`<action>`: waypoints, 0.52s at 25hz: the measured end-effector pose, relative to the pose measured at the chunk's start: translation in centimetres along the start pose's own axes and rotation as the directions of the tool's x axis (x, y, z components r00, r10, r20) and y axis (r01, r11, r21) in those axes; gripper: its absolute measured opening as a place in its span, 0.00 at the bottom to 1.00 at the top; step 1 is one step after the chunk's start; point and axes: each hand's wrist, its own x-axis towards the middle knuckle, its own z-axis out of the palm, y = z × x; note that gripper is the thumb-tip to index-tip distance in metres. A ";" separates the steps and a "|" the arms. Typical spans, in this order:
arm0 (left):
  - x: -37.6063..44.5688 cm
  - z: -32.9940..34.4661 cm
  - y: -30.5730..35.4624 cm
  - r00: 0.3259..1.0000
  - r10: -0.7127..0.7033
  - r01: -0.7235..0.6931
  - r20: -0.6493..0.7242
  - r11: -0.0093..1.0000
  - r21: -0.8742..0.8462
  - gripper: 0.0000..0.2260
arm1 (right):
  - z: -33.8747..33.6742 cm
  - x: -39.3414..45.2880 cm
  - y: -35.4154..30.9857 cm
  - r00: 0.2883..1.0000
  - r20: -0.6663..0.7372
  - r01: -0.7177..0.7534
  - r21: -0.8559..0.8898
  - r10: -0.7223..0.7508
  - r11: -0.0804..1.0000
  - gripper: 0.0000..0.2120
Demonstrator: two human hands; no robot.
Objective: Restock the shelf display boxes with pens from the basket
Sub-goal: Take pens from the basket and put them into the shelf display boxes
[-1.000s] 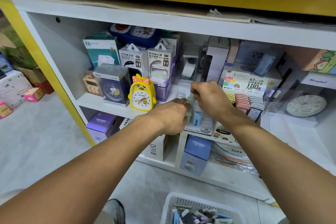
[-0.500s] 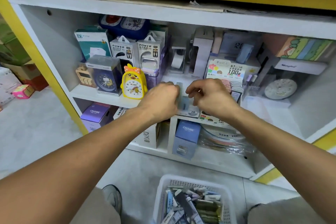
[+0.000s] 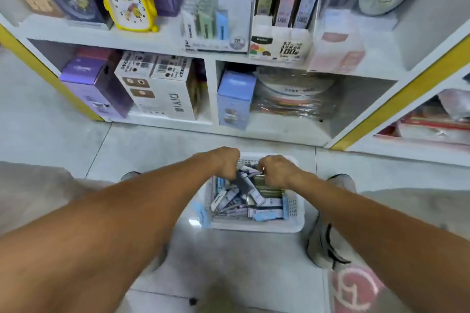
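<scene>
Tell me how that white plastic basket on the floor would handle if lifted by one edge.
The basket likely flexes a little: its walls look thin and perforated. Lifted by one edge it would probably tilt, sliding the loose pen packs. It probably feels fairly light, being partly filled.

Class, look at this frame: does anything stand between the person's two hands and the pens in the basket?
Nothing visible does. The left hand and right hand are both down inside the white basket, right among the pens; motion blur hides what the fingers hold.
</scene>
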 end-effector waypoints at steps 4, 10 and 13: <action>3.3 7.0 0.3 0.999 0.033 -0.033 -0.013 0.999 0.012 0.19 | 7.3 0.7 3.6 0.983 0.064 -0.180 0.133 0.172 0.975 0.24; 7.2 10.7 1.7 0.968 0.191 -0.158 -0.166 0.968 0.194 0.40 | 11.6 2.2 5.1 0.954 -0.059 -0.280 0.163 0.293 0.946 0.38; 8.9 11.5 3.2 0.967 0.202 -0.164 -0.158 0.961 0.224 0.36 | 11.9 3.3 5.0 0.969 -0.116 -0.217 0.016 0.217 0.976 0.28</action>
